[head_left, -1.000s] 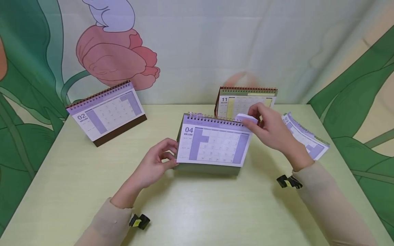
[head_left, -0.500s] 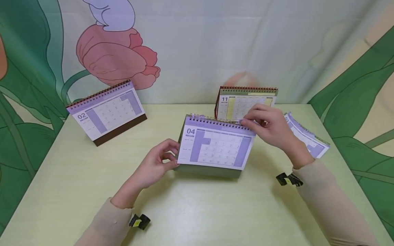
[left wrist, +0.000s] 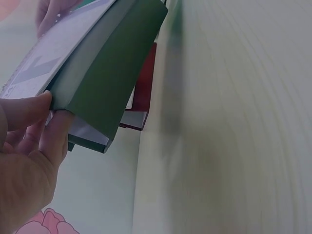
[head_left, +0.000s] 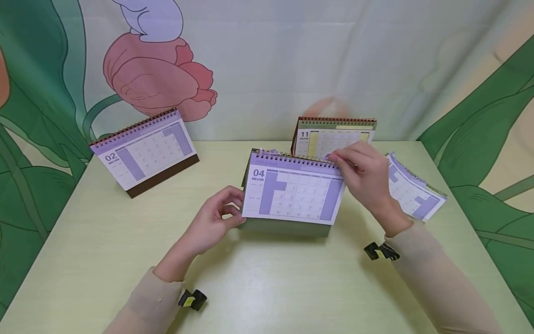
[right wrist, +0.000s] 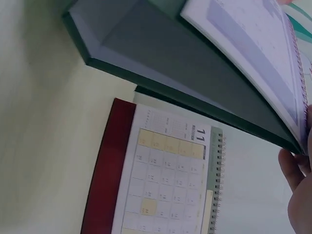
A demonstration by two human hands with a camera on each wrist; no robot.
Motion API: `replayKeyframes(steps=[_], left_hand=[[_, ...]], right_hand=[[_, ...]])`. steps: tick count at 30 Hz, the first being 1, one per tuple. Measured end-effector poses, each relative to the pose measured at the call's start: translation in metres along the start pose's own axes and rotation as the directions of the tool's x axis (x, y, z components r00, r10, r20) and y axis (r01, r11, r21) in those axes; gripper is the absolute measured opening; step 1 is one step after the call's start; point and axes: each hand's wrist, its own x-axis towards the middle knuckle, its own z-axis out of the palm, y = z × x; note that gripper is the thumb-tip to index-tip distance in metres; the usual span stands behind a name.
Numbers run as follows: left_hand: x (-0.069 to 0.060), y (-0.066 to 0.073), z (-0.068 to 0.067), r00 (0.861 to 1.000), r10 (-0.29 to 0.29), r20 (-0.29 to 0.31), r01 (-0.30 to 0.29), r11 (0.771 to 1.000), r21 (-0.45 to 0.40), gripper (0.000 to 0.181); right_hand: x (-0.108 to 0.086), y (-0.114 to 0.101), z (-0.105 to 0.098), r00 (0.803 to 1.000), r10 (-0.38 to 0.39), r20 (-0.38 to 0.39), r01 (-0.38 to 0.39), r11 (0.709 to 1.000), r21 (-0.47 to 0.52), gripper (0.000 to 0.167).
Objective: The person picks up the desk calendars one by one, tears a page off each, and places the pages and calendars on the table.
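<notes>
A desk calendar [head_left: 298, 190] with a lilac page marked 04 stands on its green base [head_left: 283, 227] in the middle of the table. My left hand [head_left: 214, 218] pinches its left edge, the thumb in front and the fingers behind, as the left wrist view shows. At the top right corner, by the wire coil [head_left: 292, 160], my right hand [head_left: 365, 174] pinches the calendar. A small lilac bit of paper shows at those fingertips. Lilac scraps stick up from the coil's left end. The right wrist view shows the lower page edge standing off the base.
Behind the right hand stands another desk calendar [head_left: 321, 139] marked 11, with a dark red stand. A third calendar [head_left: 146, 150], marked 02 on a brown base, is at the back left. Torn-off lilac pages [head_left: 410, 190] lie to the right. A printed curtain [head_left: 267, 69] hangs behind the table.
The white folded piece at the right fingertips has gone from view. The 04 calendar has shifted slightly right, and the right wrist has swung a little left. The left hand keeps its grip.
</notes>
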Motion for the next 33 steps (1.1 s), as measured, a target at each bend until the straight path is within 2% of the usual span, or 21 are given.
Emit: replayKeyframes(steps=[3,6,10,14,19,21,25,26,28,32,33], left_hand=[[-0.001,0.001,-0.001,1.0,0.007,-0.001,-0.007,1.0,-0.001,0.036],[-0.001,0.001,-0.003,1.0,0.019,-0.004,-0.019,1.0,-0.016,0.036],[-0.001,-0.001,-0.001,1.0,0.009,0.002,-0.009,0.999,-0.05,0.037],[-0.002,-0.003,0.002,1.0,-0.025,0.006,0.025,0.997,-0.079,0.037],[-0.002,-0.001,0.002,1.0,-0.004,-0.009,0.004,0.997,-0.078,0.038],[-0.001,0.0,0.002,1.0,0.01,-0.008,-0.01,0.997,-0.076,0.039],[-0.001,0.003,0.003,1.0,0.022,-0.008,-0.023,0.998,-0.052,0.038],[-0.001,0.003,0.003,1.0,0.024,-0.007,-0.024,0.999,-0.045,0.038],[-0.001,0.003,0.003,1.0,0.024,-0.004,-0.024,0.999,-0.029,0.038],[-0.002,0.004,0.001,1.0,0.02,0.011,-0.02,0.999,-0.027,0.037],[-0.002,0.005,0.0,1.0,0.021,0.011,-0.021,0.999,-0.028,0.037]], right_hand=[[-0.005,-0.003,0.005,0.997,0.021,-0.068,-0.021,1.0,0.002,0.011],[-0.008,-0.006,0.008,0.994,0.028,-0.103,-0.029,1.0,-0.002,0.008],[-0.007,-0.007,0.011,0.979,0.059,-0.198,-0.058,0.998,0.01,0.006],[-0.003,-0.008,0.014,0.954,0.108,-0.28,-0.097,0.994,0.054,0.004],[-0.001,-0.01,0.017,0.907,0.226,-0.357,-0.181,0.971,0.155,0.005],[0.0,-0.009,0.018,0.886,0.277,-0.372,-0.214,0.956,0.202,0.008],[0.0,-0.007,0.019,0.858,0.359,-0.366,-0.278,0.926,0.257,0.013],[-0.001,-0.007,0.019,0.847,0.386,-0.365,-0.297,0.913,0.279,0.015],[0.0,-0.008,0.018,0.803,0.47,-0.365,-0.339,0.865,0.37,0.017],[0.004,-0.006,0.012,0.714,0.609,-0.345,-0.343,0.734,0.586,0.015],[0.004,-0.005,0.01,0.7,0.632,-0.333,-0.345,0.707,0.617,0.016]])
